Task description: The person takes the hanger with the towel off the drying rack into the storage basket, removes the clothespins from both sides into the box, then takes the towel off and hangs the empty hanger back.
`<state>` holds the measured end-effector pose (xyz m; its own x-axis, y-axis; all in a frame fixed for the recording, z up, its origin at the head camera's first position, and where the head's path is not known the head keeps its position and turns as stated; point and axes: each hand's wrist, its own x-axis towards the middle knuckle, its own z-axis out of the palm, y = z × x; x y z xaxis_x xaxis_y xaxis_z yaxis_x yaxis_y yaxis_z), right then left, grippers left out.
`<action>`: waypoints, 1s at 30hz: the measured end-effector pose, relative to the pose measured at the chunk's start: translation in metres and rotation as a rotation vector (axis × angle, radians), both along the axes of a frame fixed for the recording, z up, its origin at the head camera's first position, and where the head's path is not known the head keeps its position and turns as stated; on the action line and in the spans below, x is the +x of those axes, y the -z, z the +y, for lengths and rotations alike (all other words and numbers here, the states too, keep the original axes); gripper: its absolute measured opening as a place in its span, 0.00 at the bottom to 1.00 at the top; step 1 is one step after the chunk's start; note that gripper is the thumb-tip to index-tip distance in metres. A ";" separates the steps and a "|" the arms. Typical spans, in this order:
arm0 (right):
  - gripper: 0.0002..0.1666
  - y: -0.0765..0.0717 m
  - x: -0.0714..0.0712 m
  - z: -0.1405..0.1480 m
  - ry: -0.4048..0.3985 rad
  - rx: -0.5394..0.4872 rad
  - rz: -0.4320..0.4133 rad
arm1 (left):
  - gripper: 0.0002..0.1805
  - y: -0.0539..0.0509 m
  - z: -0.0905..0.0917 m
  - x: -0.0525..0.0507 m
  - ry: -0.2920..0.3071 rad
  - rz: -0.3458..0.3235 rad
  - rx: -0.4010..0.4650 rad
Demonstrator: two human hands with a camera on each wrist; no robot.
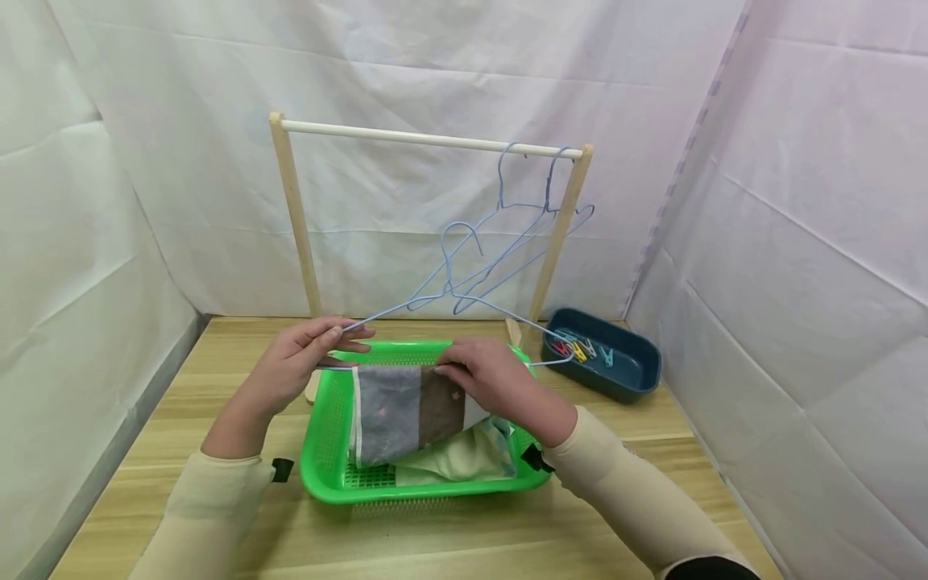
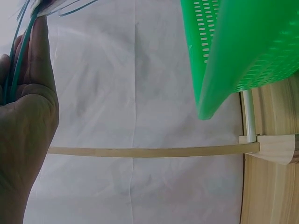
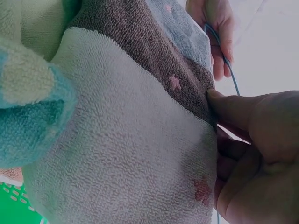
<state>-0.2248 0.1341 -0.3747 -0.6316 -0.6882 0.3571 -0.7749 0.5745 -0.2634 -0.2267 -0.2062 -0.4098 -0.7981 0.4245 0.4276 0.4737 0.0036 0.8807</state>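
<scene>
A blue wire clothes hanger (image 1: 449, 282) is held above the green basket (image 1: 312, 467), its hook pointing up. My left hand (image 1: 286, 362) grips its left end, with the wires crossing the palm in the left wrist view. A grey, brown and white towel (image 1: 387, 415) with small pink stars hangs over the hanger's bottom bar. My right hand (image 1: 496, 383) pinches the towel's top edge at the bar, the thumb in front in the right wrist view. Beneath it, a pale cream towel (image 1: 464, 459) lies in the basket, partly hidden.
Behind the basket stands a wooden rack with a white rod (image 1: 406, 137). Two more blue hangers (image 1: 500, 177) hang at the rod's right end. To the right, a dark blue bin (image 1: 641, 372) holds several coloured clothespins (image 1: 579, 352). White cloth walls surround the wooden table (image 1: 196, 419).
</scene>
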 end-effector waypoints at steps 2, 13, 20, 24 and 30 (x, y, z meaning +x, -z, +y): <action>0.04 -0.001 0.000 -0.001 0.000 -0.014 0.009 | 0.19 0.000 0.000 0.000 -0.002 -0.003 0.003; 0.04 -0.011 -0.001 -0.002 -0.022 -0.084 0.063 | 0.20 0.004 0.000 -0.002 -0.018 -0.017 -0.047; 0.03 -0.018 -0.002 -0.002 -0.067 -0.146 0.083 | 0.20 0.005 -0.001 -0.001 -0.044 -0.031 -0.061; 0.03 -0.022 -0.003 -0.003 -0.079 -0.162 0.113 | 0.20 0.005 -0.001 -0.002 -0.047 -0.034 -0.059; 0.04 -0.029 -0.002 -0.001 -0.073 -0.174 0.154 | 0.20 0.007 -0.004 -0.003 -0.063 -0.021 -0.039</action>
